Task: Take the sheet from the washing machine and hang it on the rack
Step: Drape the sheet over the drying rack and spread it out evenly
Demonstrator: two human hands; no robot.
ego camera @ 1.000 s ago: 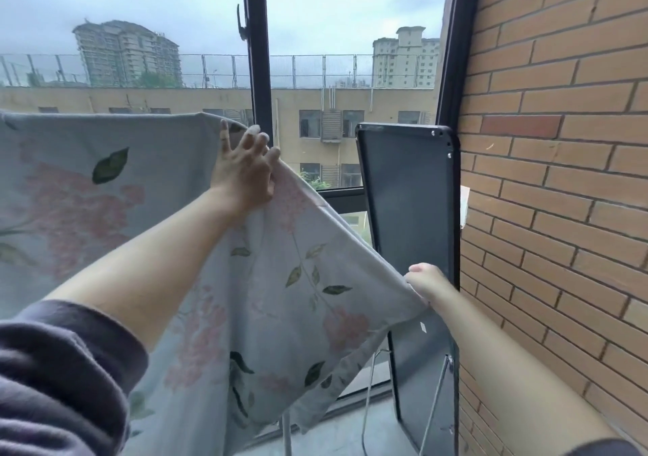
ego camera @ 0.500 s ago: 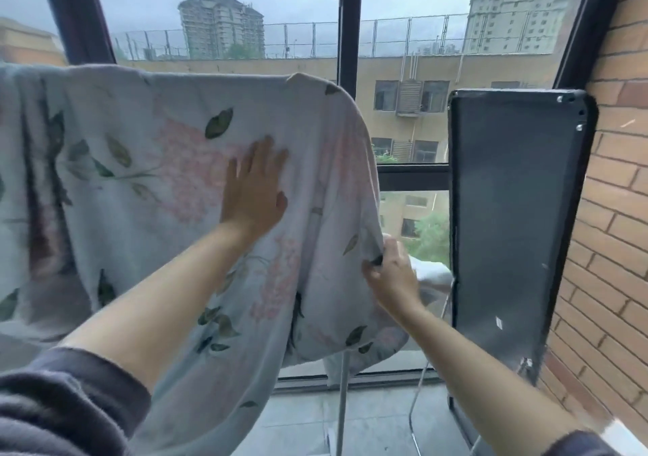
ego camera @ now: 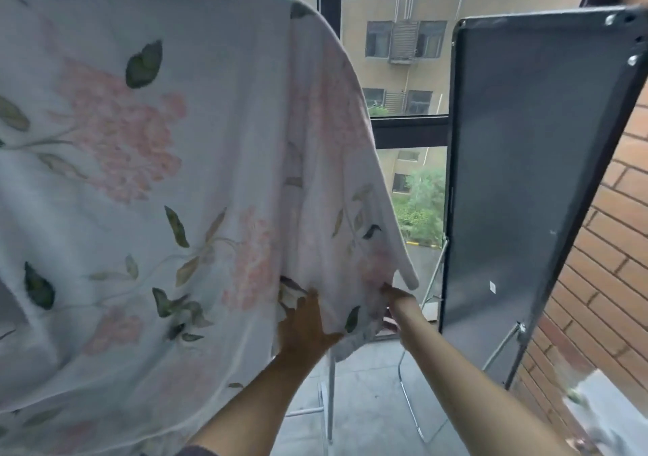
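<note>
Left hand (ego camera: pixel 305 329) and right hand (ego camera: pixel 395 302) are lowered to sheet (ego camera: pixel 210 182) hem | grips cannot be told | hem is best tugged level on rack (ego camera: pixel 330 396)

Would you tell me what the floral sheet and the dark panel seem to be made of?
Sheet: thin woven fabric, perhaps cotton, matte; it drapes softly, letting light through. Dark panel: perhaps painted metal or plastic, smooth satin; screws at its corner.

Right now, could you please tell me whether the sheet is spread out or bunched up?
Spread out: the sheet hangs wide and fairly flat; left hand and right hand are at its lower corner.
</note>
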